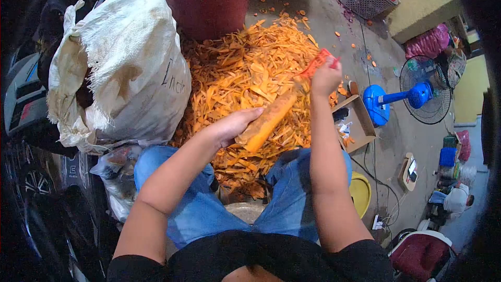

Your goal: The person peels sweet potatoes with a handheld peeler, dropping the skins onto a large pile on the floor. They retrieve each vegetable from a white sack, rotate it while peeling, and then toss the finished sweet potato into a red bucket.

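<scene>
My left hand (234,126) grips the lower end of a long orange vegetable (271,121), which is bright orange where its skin is off and brownish elsewhere. It slants up and to the right over a large heap of orange peelings (235,83). My right hand (326,79) is closed around a red-handled tool (315,63) just above the vegetable's upper end. The tool's working end is blurred, and whether it touches the vegetable is unclear.
A white woven sack (135,68) stands at the left and a red tub (203,5) behind the heap. On the right are a cardboard box (360,125), a blue fan (383,98) and cables. A person (456,198) is at the far right.
</scene>
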{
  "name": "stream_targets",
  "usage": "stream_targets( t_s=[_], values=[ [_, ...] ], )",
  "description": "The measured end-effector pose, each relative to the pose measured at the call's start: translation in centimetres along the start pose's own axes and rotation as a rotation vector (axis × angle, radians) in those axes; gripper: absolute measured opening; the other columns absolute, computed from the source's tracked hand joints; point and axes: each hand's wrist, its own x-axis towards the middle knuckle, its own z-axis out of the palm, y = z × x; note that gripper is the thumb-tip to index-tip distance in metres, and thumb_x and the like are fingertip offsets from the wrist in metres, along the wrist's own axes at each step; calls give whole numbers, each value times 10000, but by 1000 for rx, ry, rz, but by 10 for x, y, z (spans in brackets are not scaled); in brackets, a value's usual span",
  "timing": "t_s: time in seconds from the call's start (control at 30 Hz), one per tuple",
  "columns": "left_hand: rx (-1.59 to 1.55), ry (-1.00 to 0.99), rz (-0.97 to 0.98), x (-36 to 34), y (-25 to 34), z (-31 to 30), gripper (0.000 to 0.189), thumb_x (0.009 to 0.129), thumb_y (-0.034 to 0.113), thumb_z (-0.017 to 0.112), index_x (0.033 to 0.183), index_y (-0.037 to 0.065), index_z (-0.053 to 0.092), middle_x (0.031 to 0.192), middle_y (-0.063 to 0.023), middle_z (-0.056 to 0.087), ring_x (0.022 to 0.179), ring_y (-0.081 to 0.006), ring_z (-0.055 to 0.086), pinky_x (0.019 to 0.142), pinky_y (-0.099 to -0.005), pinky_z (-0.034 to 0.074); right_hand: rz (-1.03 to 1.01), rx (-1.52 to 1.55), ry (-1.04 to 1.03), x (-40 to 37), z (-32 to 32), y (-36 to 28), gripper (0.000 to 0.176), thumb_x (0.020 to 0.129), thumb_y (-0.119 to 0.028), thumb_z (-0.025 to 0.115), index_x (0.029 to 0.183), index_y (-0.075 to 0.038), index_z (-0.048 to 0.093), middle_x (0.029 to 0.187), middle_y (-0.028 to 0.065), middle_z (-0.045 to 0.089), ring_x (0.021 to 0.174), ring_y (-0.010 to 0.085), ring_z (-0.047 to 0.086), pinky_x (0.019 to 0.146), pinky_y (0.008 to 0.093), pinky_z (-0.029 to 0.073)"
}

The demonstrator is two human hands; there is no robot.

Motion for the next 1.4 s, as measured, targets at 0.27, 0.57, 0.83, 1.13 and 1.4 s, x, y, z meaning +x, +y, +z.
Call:
stream_targets(
  t_s=[0.27,0.57,0.83,1.13,1.4],
  values=[
    [-122,181,121,18,9,-22,361,838,349,346,1004,50,462,862,-75,562,717,-148,567,632,-284,477,104,628,-295,-42,5,-30,330,819,-262,442,600,-15,446,506,13,414,492,92,382,460,272,307],
    [-226,203,109,12,21,-25,368,838,346,339,1032,53,450,876,-78,564,706,-153,573,613,-294,488,-83,428,-442,-58,2,-24,280,824,-226,439,637,-17,432,526,25,412,482,118,357,458,269,314],
    [-332,137,132,20,22,-25,376,835,374,325,990,67,476,836,-65,564,665,-174,559,576,-308,477,114,597,-490,-75,-1,-49,319,816,-283,462,625,-27,444,524,2,416,500,81,354,475,258,317],
    [-342,183,122,19,24,-19,341,840,357,321,956,86,493,800,-46,566,701,-184,559,565,-331,475,-48,492,-565,-92,-1,-52,279,824,-248,442,687,-7,473,578,75,482,516,158,413,515,287,366],
    [-43,13,-7,1,15,-13,396,856,331,294,992,-14,433,773,-138,564,639,-218,575,576,-305,486,-50,267,-5,-19,0,-29,254,803,-212,465,655,-6,482,543,60,483,490,167,436,486,308,351]
  ],
)
